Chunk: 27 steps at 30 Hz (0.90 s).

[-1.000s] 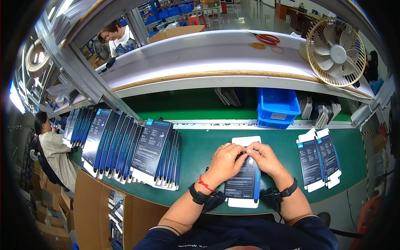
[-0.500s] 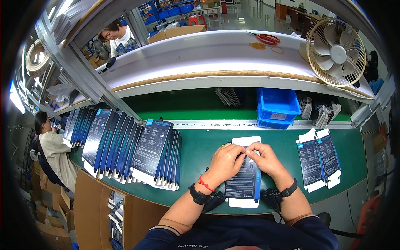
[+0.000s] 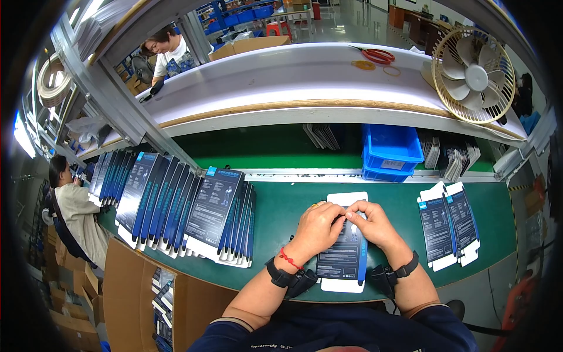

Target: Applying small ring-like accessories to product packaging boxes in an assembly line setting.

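Observation:
A flat dark blue printed carton (image 3: pixel 339 258) with white end flaps lies on the green table in front of me. Over its upper part, my left hand (image 3: pixel 319 227) is closed in a pinch, thumb and fingers together. My right hand (image 3: pixel 374 223) pinches right beside it, the fingertips of both meeting. Whatever sits between them is too small or hidden to make out. To the left leans a long row of matching cartons (image 3: pixel 211 205); two flattened ones (image 3: pixel 437 226) rest at the right.
A shelf with a white top (image 3: pixel 264 82) spans the back, carrying a fan (image 3: pixel 475 76), red-handled scissors (image 3: pixel 378 56) and rubber bands (image 3: pixel 363 65). Beneath it stand blue bins (image 3: pixel 392 146) and more cartons. An open cardboard box (image 3: pixel 129 293) is at lower left. Two people work nearby.
My hands and the carton stay where they were. The person behind the shelf has shifted slightly, an arm now reaching down toward the shelf's far edge.

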Tool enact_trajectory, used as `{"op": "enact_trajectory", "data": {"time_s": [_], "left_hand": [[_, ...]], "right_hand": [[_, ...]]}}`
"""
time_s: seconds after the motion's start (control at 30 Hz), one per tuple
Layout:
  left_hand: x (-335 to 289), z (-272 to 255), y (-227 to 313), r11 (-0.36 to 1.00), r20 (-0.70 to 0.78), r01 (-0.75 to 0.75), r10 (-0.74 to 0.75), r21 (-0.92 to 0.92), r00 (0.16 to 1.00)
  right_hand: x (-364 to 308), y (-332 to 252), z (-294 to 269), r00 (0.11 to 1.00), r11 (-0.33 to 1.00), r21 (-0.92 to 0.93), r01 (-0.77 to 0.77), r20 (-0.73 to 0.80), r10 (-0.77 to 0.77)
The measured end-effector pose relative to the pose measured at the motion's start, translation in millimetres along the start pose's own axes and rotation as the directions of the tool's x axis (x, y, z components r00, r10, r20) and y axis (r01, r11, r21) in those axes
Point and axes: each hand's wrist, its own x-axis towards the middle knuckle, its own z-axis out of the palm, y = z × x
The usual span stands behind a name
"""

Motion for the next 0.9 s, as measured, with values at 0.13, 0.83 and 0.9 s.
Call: {"op": "enact_trajectory", "data": {"time_s": [0.13,0.83,0.9], "left_hand": [[0,1,-2,1.0,0.003,0.001,-0.001,-0.004,1.0],[-185,-117,36,0.546,0.153,0.48,-0.537,-0.687,0.83],[-236,-129,46,0.466,0.214,0.555,-0.6,-0.69,0.771]], "right_hand": [[-1,0,3,0.996,0.999,0.029,0.034,-0.079,-0.032],[-2,-3,5,0.915,0.908,-0.378,0.179,-0.275,-0.295],[0,0,9,0.917,0.918,-0.358,0.169,-0.284,-0.28]]}}
